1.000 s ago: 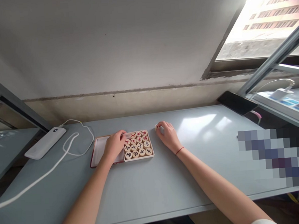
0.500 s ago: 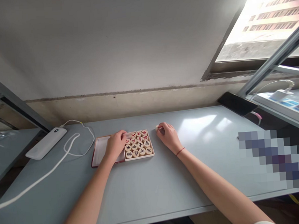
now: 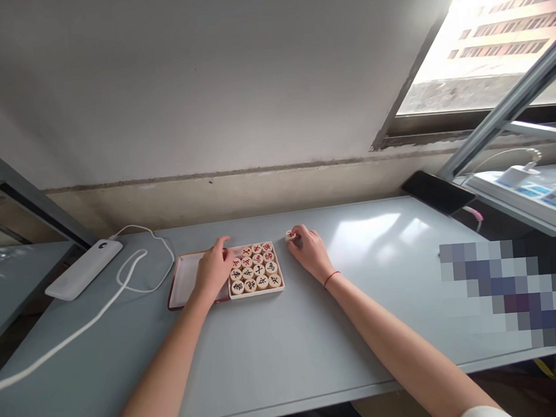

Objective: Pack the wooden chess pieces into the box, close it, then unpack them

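Observation:
A shallow box (image 3: 258,294) lies open on the desk, its hinged lid (image 3: 186,275) folded out to the left. Round xiangqi pieces (image 3: 260,270) with red and black characters stand in it in rows; one space shows at the far left corner of the tray. My left hand (image 3: 214,267) hovers over the hinge side, thumb and index finger apart, nothing seen between them. Right of the box, my right hand (image 3: 312,250) pinches a single xiangqi piece (image 3: 289,235) at the desk surface.
On the left lie a white power bank (image 3: 85,269) and a looping white cable (image 3: 95,318). A black phone (image 3: 436,192) leans at the back right beside a metal post (image 3: 490,117). The wall (image 3: 239,195) runs behind the grey desk (image 3: 279,354).
My left hand's fingers have spread, the index finger lifting off the box's edge. The right fingers have shifted slightly, and more of the piece's face shows. The whole view has moved a little.

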`<state>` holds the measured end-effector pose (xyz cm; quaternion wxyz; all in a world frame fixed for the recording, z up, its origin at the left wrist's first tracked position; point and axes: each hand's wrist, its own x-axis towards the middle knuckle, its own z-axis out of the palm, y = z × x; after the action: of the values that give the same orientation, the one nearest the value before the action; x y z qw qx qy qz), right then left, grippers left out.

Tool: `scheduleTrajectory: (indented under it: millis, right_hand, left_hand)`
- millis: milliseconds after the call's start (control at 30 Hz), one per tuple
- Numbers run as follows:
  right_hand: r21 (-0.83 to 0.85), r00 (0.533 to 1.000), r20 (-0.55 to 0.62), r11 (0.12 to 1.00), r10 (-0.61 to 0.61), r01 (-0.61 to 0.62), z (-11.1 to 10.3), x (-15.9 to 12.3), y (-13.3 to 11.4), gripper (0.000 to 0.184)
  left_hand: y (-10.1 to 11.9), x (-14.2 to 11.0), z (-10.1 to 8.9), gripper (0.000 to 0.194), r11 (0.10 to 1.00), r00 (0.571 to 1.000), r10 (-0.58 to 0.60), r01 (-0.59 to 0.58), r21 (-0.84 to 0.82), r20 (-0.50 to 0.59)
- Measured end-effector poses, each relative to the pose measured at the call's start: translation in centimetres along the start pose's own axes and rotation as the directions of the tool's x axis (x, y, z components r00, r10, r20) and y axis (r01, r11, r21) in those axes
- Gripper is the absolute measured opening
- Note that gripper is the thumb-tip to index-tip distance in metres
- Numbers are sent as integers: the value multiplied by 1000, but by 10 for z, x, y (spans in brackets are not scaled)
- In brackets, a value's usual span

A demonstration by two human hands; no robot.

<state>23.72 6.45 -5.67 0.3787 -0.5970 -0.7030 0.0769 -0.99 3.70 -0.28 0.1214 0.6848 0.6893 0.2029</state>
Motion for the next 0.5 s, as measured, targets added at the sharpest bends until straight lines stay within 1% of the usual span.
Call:
scheduleTrajectory:
  millis: [67, 133, 200, 233, 267, 300, 400, 467, 500]
  right_hand:
    - [-3, 1000, 6, 1000, -1, 1, -1, 0, -1, 17]
    - [-33, 999, -42, 999, -11, 10, -4, -1, -4, 20]
    - [-68, 993, -110, 997, -38, 31, -7, -4, -11, 20]
    - [-72, 991, -121, 996, -55, 47, -9, -6, -16, 18]
    - [-60, 992, -105, 996, -69, 63, -9, -9, -22, 16]
    - [-32, 995, -66, 997, -75, 73, -9, -13, -28, 15]
    - [85, 994, 83, 994, -72, 65, -5, -23, -45, 15]
    - [134, 988, 131, 989, -78, 60, -2, -26, -51, 17]
    - [147, 988, 133, 987, -81, 61, -2, -27, -52, 17]
  left_hand:
    - [2, -2, 0, 35, 999, 998, 26, -24, 44, -63]
    - [6, -5, 0, 30, 987, 990, 97, -81, 140, -107]
    - [12, -9, 0, 32, 959, 981, 153, -118, 259, -117]
    - [15, -10, 0, 34, 945, 981, 159, -119, 306, -109]
    - [19, -12, 1, 35, 935, 984, 154, -113, 337, -95]
    - [22, -14, 1, 36, 929, 987, 143, -107, 354, -76]
    - [30, -17, 5, 37, 926, 992, 126, -106, 363, -30]
    - [32, -18, 8, 36, 927, 991, 127, -107, 359, -33]
    - [33, -18, 9, 35, 929, 991, 129, -106, 354, -40]
